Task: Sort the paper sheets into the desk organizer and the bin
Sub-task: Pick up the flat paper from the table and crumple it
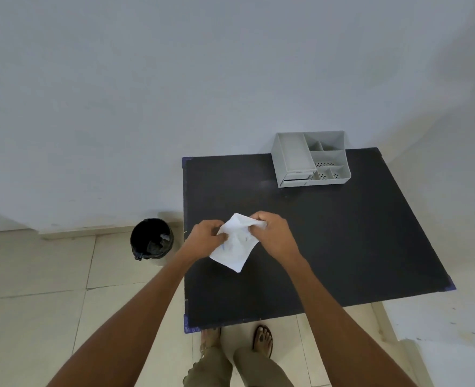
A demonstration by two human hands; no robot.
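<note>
**One sheet in hand, bin already holding scraps**

One round bin point(151, 238) stands on the tiled floor at about nine o'clock from the table, lined with a glossy black bag; a pale crumpled lump lies inside it, so some sorting looks done.

At the centre, over the near-left part of the table point(342, 247), the left hand point(207, 237) is closed on the left edge of a white paper sheet point(233, 247). The sheet is thin and soft, creased and bunching at its top, with faint blue marks on it and a flat pointed corner hanging toward six o'clock. The right hand point(271, 230) is clenched on the sheet's upper right edge. The scrunching suggests this sheet is meant for the bin.

At about one o'clock, on the far edge of the matt black, square table, sits the desk organizer point(310, 160): rigid pale grey plastic, boxy, with one long tray and several small perforated compartments. No paper shows in it, and no other loose sheets lie on the table.
</note>
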